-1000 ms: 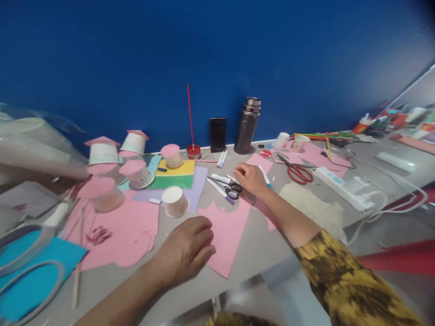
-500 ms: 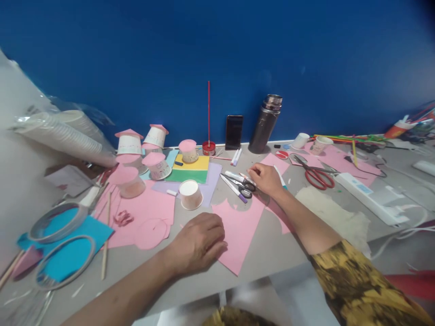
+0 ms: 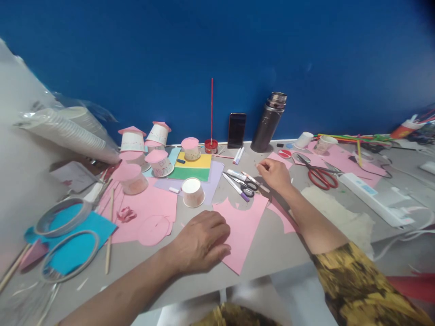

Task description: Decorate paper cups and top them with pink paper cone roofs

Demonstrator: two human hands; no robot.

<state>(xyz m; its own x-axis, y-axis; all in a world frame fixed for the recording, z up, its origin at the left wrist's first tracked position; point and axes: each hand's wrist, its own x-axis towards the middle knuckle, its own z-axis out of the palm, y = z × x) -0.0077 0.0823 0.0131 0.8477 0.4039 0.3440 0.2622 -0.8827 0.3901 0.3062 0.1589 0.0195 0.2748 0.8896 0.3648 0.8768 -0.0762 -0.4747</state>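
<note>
My left hand [image 3: 205, 240] rests on the tabletop, its fingers loosely bent at the left edge of a cut pink paper sheet [image 3: 239, 231]. The thumb stands apart from the fingers, with nothing seen between them. My right hand [image 3: 275, 175] is closed, thumb and forefinger together; anything inside it is hidden. Left of it lie black-handled scissors [image 3: 250, 185], a purple-tipped marker [image 3: 238, 188], a white marker [image 3: 237, 174] and a pencil [image 3: 253, 180]. A white paper cup [image 3: 193, 194] stands upside down beyond my left hand.
Pink-topped cups [image 3: 132, 139] stand at back left, near stacked cups [image 3: 68, 136]. Along the wall are a red stick on a round base [image 3: 211, 146], a phone [image 3: 236, 130] and a dark flask [image 3: 269, 122]. Red-handled scissors [image 3: 322, 177] and a power strip [image 3: 375, 199] lie right.
The view has shifted slightly. My right hand has moved a little away from the scissors and pencil. The teal-tipped marker beside it no longer shows. My left hand has stayed put.
</note>
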